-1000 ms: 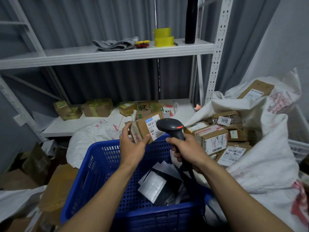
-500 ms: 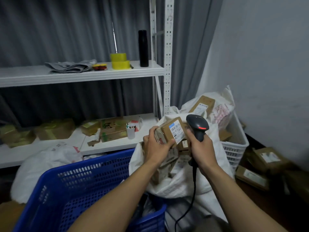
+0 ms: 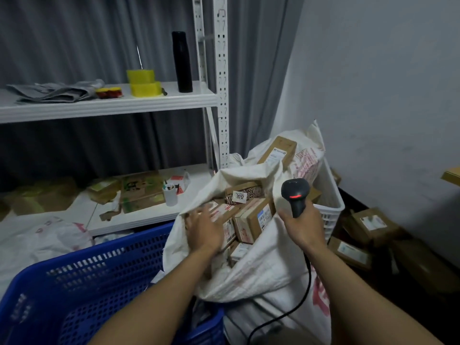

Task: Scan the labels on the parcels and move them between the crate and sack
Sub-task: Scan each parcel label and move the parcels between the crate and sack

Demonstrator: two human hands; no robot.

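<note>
The left grip (image 3: 205,230) hovers over the open mouth of the sack (image 3: 261,275), fingers spread and holding nothing. Blur hides whether it touches the parcels (image 3: 256,220) beneath. The right grip (image 3: 302,227) is wrapped round the handle of the scanner (image 3: 295,192), which stands upright with a red light on its head. Its cable hangs down in front of the sack. The sack is full of parcels with their labels showing; one near the top bears a tag reading 2012. A white basket (image 3: 331,212) stands just behind the sack. The blue crate (image 3: 99,282) sits just left of it. On the shelf (image 3: 107,105) behind are yellow tape rolls (image 3: 143,84) and a black bottle (image 3: 182,62). More boxes (image 3: 368,224) lie on the floor at right.
</note>
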